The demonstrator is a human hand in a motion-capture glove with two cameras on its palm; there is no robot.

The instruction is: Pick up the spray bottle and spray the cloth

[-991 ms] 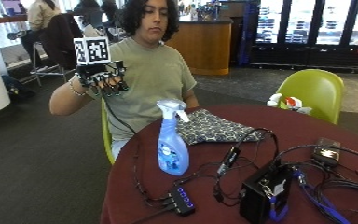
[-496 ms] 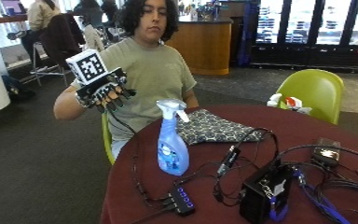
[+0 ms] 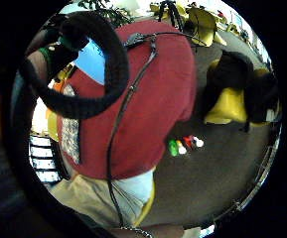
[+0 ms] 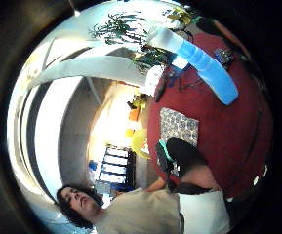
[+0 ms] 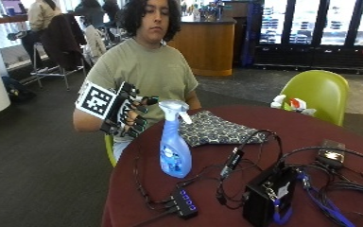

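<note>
Since a second ago the right hand (image 5: 126,113) has come down from shoulder height and now hangs just off the near-left edge of the counter (image 5: 332,142), level with the upper half of the spray bottle (image 5: 174,142). Its grip is open: the gloved fingers are spread and only slightly bent, pointing toward the bottle, and they hold nothing. A clear gap separates the fingertips from the bottle's white trigger head, so the two are near but apart.

Going left to right in the outside view, the hand comes first, then the spray bottle, which stands upright on the round red counter close to its near-left edge, its blue liquid-filled body below the white nozzle. Just behind and to the right of the bottle lies the cloth (image 5: 216,128), a patterned dark-and-white piece spread flat on the counter in front of the seated person's chest; bottle and cloth sit just beside each other, and I cannot tell whether they touch. Farther right, black cables loop across the counter to a small hub (image 5: 183,203) near the front edge and a black box (image 5: 268,195).

The thumb-side palm view shows the bottle (image 4: 199,61) and the cloth (image 4: 178,126) on the counter beyond the palm.
</note>
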